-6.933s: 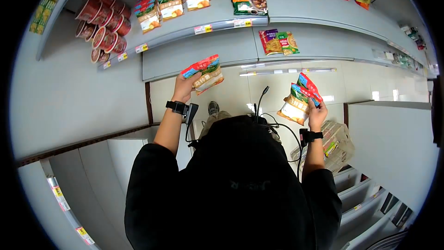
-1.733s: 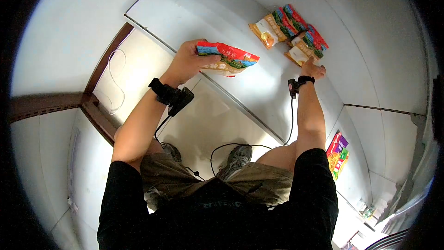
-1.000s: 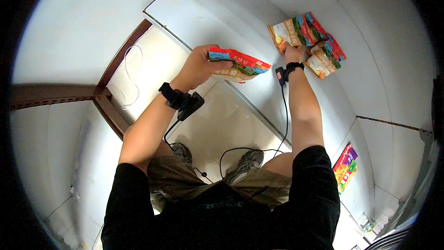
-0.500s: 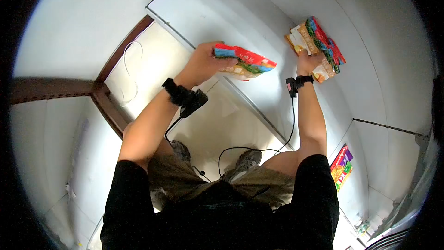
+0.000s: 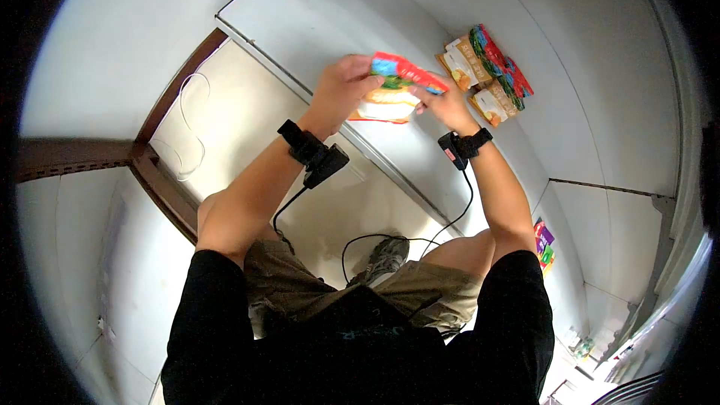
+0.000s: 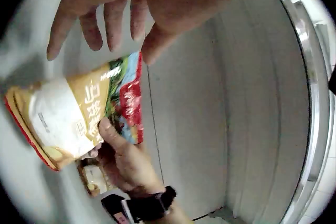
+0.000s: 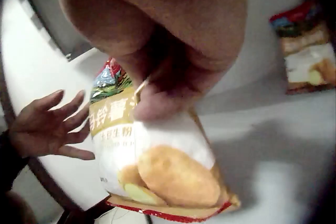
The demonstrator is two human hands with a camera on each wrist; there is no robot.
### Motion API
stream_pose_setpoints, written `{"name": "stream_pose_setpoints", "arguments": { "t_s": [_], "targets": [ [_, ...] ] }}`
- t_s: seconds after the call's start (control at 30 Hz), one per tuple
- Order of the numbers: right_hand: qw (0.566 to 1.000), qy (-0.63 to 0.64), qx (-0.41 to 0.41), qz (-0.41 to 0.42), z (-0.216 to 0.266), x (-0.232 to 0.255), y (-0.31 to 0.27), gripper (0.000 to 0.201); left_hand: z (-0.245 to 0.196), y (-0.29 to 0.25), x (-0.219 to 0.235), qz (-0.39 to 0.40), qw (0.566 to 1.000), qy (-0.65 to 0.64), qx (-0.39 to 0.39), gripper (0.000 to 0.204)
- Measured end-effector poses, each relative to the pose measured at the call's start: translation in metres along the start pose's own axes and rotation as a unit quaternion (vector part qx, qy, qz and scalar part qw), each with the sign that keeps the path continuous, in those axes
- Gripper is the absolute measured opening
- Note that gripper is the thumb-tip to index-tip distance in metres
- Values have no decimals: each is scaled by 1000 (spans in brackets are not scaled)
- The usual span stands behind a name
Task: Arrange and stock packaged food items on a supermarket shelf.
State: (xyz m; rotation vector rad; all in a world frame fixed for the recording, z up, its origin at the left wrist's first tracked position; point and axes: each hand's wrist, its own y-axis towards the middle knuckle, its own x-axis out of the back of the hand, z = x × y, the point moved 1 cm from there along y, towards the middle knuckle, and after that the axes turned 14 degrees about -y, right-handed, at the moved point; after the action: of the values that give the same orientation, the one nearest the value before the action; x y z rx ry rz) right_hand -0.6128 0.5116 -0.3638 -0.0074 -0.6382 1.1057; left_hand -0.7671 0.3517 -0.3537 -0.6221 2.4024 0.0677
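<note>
A bag of potato starch [image 5: 394,109], red at the top with a white and tan front, is held over the shelf's front edge. My right hand [image 5: 448,109] pinches its side, thumb on the front in the left wrist view. The left hand [image 5: 341,94] is at the bag's other side; in the right wrist view this left hand [image 7: 47,129] has its fingers spread, apart from the bag. Several matching bags lie in overlapping rows on the shelf beyond the right hand, among them a front bag [image 5: 491,105] and a rear bag [image 5: 461,64].
The pale shelf [image 5: 322,15] ends at a metal front edge [image 5: 405,184] above the tiled floor. Purple and green packets [image 5: 544,244] lie farther right. A brown frame [image 5: 169,195] stands at left. A black cable [image 5: 469,195] hangs from the right wrist camera.
From standing with bags in both hands, I have come down to the low shelf. The right hand has left the shelved bags and taken the left hand's bag; the left fingers have spread.
</note>
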Motion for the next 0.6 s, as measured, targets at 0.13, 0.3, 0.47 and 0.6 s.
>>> {"name": "stream_pose_setpoints", "arguments": {
  "t_s": [0.13, 0.3, 0.47, 0.6],
  "targets": [
    [969, 151, -46, -189, -70, 36, 13, 21, -36, -16, 0, -126, 988, -28, 80, 41],
    [911, 160, -95, -369, -215, 89, 63, 21, -52, -29, 7, -153, 985, -25, 73, 35],
    [887, -12, -180, -425, -204, 103, 52, 12, -70, -44, 22, -160, 985, -36, 57, 34],
    [864, -143, 73, -477, -81, 79, -5, 7, -78, -45, 36, -155, 987, -34, 25, 35]
  ]
}}
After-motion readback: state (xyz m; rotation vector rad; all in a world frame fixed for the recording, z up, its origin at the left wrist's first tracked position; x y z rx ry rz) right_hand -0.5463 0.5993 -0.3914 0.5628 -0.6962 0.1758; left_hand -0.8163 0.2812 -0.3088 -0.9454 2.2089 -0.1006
